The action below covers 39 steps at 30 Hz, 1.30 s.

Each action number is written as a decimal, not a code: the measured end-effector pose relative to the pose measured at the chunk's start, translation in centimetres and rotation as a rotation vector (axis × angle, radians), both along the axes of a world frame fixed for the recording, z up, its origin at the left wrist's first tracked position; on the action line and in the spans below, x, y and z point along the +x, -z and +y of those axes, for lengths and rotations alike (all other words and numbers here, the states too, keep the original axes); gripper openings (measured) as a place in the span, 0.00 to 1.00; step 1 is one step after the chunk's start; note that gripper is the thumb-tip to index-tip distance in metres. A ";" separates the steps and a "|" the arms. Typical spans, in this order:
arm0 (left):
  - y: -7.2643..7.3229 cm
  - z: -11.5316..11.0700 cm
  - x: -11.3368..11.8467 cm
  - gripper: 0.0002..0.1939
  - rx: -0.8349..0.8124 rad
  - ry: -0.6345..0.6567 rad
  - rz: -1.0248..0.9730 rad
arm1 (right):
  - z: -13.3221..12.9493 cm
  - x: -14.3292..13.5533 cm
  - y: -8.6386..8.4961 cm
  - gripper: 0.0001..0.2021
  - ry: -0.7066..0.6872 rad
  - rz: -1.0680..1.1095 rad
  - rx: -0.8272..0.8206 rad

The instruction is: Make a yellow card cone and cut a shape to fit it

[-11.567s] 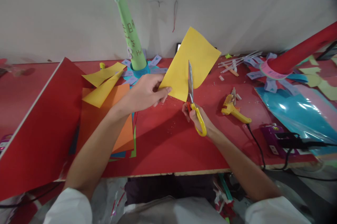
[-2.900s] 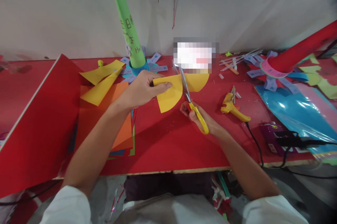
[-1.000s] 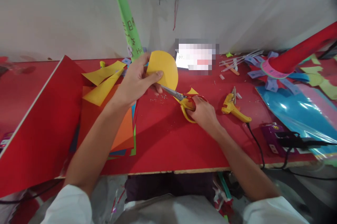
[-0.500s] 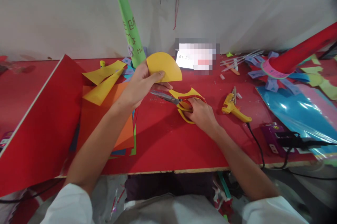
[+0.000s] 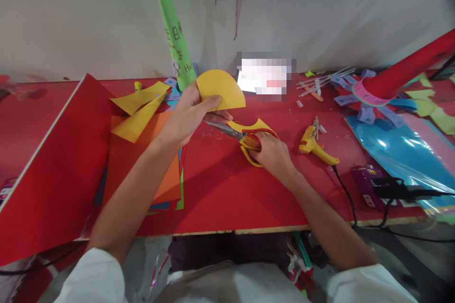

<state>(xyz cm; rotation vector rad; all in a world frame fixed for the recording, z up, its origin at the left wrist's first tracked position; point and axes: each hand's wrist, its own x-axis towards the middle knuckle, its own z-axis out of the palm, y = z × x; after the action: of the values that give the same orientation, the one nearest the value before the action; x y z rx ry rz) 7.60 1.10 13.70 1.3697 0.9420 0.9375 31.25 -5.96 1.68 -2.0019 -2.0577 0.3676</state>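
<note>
My left hand [image 5: 192,108] pinches a yellow half-round piece of paper [image 5: 222,87] between thumb and fingers, above the middle of the red table. My right hand [image 5: 273,153] is closed round the red and yellow handles of a pair of scissors [image 5: 231,131]. Its blades point left, below the left hand, and look nearly closed. Behind the scissors lies a yellow paper offcut [image 5: 261,125] with a curved edge; whether the right hand touches it I cannot tell. Other yellow paper pieces [image 5: 140,108] lie left of my left hand on orange sheets [image 5: 142,160].
A yellow glue gun [image 5: 316,146] with a black cord lies right of the scissors, near a purple power box [image 5: 368,187]. A green paper tower [image 5: 177,42] stands behind. A red board [image 5: 60,175] leans at the left. A blue wrapped sheet [image 5: 394,144] and red cone [image 5: 408,68] occupy the right.
Almost nothing differs. The scissors' blades look slightly closer together, and both hands stay in about the same place.
</note>
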 end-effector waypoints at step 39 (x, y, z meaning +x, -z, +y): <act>1.1 0.2 0.2 0.17 0.093 -0.095 0.087 | -0.6 -0.8 0.7 0.36 -0.037 1.411 -0.213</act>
<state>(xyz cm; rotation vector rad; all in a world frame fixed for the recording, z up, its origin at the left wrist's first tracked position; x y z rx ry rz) 7.78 1.28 12.56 1.4649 1.0474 1.0106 30.48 -6.58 1.01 -1.0668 -1.1041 1.4886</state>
